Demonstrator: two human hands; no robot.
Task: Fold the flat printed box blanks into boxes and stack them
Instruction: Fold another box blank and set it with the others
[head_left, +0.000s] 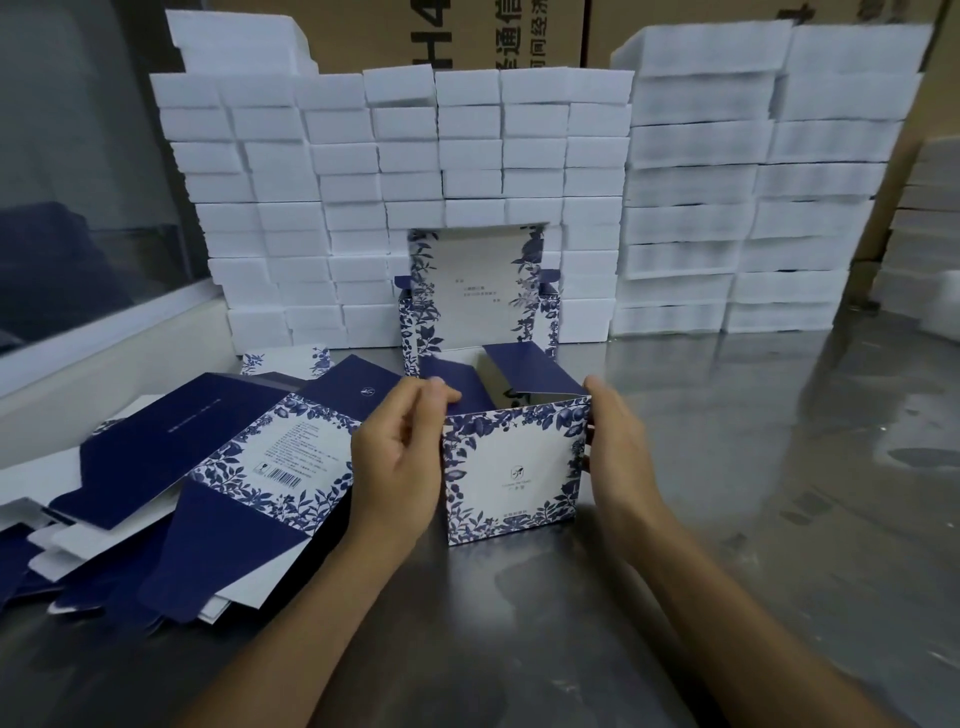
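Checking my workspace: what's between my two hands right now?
In the head view, the half-folded box stands between your left hand and right hand.

Box lettering too small

Brown cartons along the top of the frame carry large dark print: "H4" and the Chinese characters "通信". A barcode sits on a flat blank at left; its small print is too blurred to read.
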